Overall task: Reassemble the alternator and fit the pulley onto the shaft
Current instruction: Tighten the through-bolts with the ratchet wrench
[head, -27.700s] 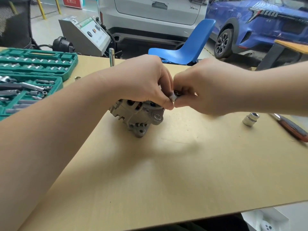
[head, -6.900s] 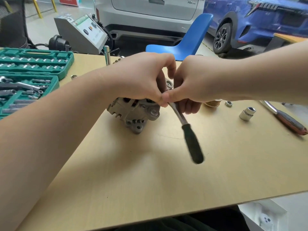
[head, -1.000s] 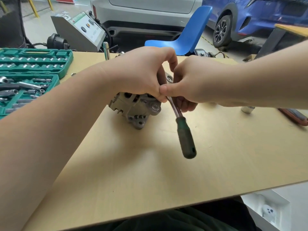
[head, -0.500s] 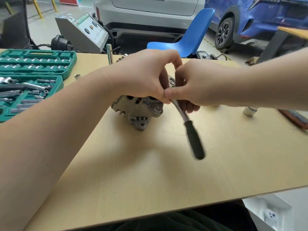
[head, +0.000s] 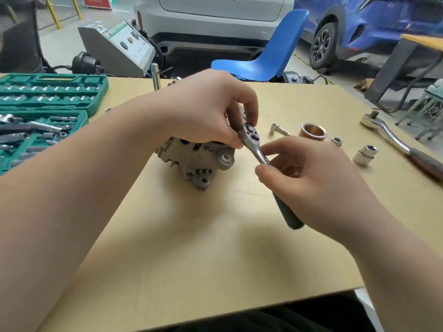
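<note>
While bolts are tightened on the alternator [head: 199, 161], ratchet [head: 257, 152] pinched by left hand [head: 208, 111] and right hand [head: 311, 178]; pulley [head: 312, 132], at 2 o'clock, judged next

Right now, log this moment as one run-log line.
left hand: pinches small ratchet head over alternator | right hand: pinches ratchet shank | pulley: on table, unfitted

Alternator [head: 199, 161] top: hidden under left hand [head: 206, 111]
Ratchet handle [head: 288, 215]: partly behind right hand [head: 311, 178]
Socket case [head: 43, 111]: cut off at left edge
</note>
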The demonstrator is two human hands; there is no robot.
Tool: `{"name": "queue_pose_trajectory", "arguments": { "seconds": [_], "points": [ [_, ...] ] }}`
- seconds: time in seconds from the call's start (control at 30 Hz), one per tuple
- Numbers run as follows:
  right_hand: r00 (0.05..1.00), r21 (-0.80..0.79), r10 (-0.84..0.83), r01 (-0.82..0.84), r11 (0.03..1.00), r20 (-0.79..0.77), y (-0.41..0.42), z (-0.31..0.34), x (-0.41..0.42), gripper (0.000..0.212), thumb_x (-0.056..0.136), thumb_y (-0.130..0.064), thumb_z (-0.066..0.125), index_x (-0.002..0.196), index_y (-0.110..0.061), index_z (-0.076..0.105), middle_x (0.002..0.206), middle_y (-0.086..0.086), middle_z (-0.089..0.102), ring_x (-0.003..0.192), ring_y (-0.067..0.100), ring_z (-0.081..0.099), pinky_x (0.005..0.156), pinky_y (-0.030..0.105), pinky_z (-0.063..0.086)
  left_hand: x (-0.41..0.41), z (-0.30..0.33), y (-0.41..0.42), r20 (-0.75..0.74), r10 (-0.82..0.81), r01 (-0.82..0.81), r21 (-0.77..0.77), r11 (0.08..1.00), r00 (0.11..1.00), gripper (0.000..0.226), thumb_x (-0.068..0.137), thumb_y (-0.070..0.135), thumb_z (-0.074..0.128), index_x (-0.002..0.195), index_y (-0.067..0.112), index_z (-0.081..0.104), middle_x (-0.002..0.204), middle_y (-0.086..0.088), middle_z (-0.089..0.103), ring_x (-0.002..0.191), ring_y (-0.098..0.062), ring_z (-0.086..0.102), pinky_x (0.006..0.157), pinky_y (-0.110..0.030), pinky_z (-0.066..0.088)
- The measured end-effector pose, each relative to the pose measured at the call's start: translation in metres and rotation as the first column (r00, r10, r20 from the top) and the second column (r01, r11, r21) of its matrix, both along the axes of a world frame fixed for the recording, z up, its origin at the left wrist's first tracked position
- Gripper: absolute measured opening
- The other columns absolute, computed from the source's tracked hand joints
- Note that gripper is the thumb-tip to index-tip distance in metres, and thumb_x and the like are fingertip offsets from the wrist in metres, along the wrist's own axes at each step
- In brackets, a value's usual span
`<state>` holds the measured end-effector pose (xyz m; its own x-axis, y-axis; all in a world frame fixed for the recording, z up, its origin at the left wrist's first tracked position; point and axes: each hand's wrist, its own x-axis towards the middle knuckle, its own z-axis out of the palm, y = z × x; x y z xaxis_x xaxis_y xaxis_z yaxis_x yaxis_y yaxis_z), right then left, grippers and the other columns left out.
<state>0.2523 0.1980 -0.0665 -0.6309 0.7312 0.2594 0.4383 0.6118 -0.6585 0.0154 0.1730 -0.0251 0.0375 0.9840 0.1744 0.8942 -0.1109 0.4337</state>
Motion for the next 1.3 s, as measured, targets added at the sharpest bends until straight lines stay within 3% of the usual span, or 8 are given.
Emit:
{"name": "queue_pose_trajectory", "arguments": {
  "seconds": [0.13,0.27,0.43,0.5,0.63,0.83,1.07,1.3],
  "points": [
    [0.994,0.263,-0.035,0.006,0.965,0.104,0.028,-0.004,-0.005,0.021,0.097,-0.015,0.065,0.108,-0.03,0.075,0.076,-0.006,0.069,0.073,0.019,0.059,0.066,0.042,0.052,0.0,0.0,-0.001,-0.005,0.011,-0.011,-0.002,1.0,1.0,0.035,0.075,0.028,0.094,0.098,0.04,0.072,0.084,0.032,0.075,0.078,0.005,0.069,0.062,-0.021,0.046],
    [0.988,0.391,0.047,-0.102,0.915,0.149,0.054,0.003,-0.019,0.008,0.098,-0.013,0.068,0.1,-0.014,0.076,0.081,0.003,0.07,0.076,0.03,0.057,0.07,0.044,0.05,0.002,0.001,-0.003,0.02,0.011,-0.011,-0.01,1.0,1.0,0.042,0.075,0.025,0.093,0.103,0.041,0.067,0.085,0.03,0.075,0.074,0.005,0.067,0.064,-0.025,0.046],
    [0.997,0.017,0.073,-0.073,0.997,-0.028,0.045,0.003,-0.028,0.016,0.102,-0.031,0.065,0.091,-0.02,0.067,0.069,-0.004,0.072,0.053,0.014,0.065,0.048,0.022,0.049,0.004,0.003,-0.004,0.006,0.001,-0.001,-0.024,1.0,1.0,0.045,0.076,0.029,0.092,0.107,0.044,0.063,0.088,0.033,0.075,0.081,0.006,0.067,0.073,-0.031,0.054],
    [0.989,-0.194,0.03,-0.058,0.979,-0.142,0.029,-0.002,-0.038,0.021,0.104,-0.032,0.063,0.097,-0.012,0.06,0.066,0.004,0.073,0.045,0.022,0.066,0.044,0.028,0.053,0.003,0.002,-0.005,0.012,-0.006,0.006,-0.022,1.0,1.0,0.043,0.077,0.03,0.092,0.107,0.043,0.064,0.089,0.033,0.075,0.081,0.007,0.067,0.071,-0.029,0.052],
    [0.902,-0.715,-0.141,-0.221,0.663,-0.409,0.017,-0.003,-0.048,0.026,0.106,-0.029,0.063,0.104,-0.004,0.057,0.067,0.016,0.069,0.044,0.022,0.058,0.047,0.032,0.053,0.002,0.002,-0.007,0.035,-0.016,0.016,0.01,1.0,0.999,0.041,0.077,0.026,0.09,0.106,0.042,0.067,0.093,0.033,0.075,0.079,0.007,0.066,0.065,-0.019,0.049],
    [0.931,-0.915,-0.19,-0.239,0.326,-0.311,0.042,-0.002,-0.037,0.019,0.107,-0.027,0.055,0.098,-0.014,0.063,0.073,0.009,0.06,0.047,0.011,0.044,0.038,0.02,0.041,0.002,0.006,-0.011,0.11,-0.021,0.022,-0.006,1.0,0.994,0.041,0.085,0.009,0.064,0.106,0.044,0.064,0.092,0.028,0.078,0.052,0.003,0.057,0.059,-0.027,0.044],
    [0.927,-0.865,-0.023,-0.34,0.369,-0.374,0.048,-0.004,-0.037,0.023,0.102,-0.032,0.06,0.09,-0.02,0.074,0.077,0.009,0.06,0.049,0.015,0.048,0.041,0.023,0.043,0.006,0.009,-0.011,0.103,0.039,-0.036,-0.037,0.999,0.994,0.036,0.092,0.011,0.055,0.105,0.042,0.065,0.088,0.028,0.078,0.089,-0.027,0.075,0.079,-0.051,0.063],
    [0.905,-0.799,-0.038,-0.353,0.488,-0.423,0.04,-0.013,-0.036,0.023,0.104,-0.033,0.059,0.1,-0.013,0.068,0.078,0.018,0.065,0.048,0.02,0.055,0.04,0.024,0.045,0.009,0.009,-0.012,0.09,0.052,-0.047,-0.049,0.998,0.995,0.03,0.094,0.017,0.054,0.105,0.043,0.065,0.086,0.028,0.077,0.088,-0.02,0.076,0.075,-0.045,0.064]
  ]
}}
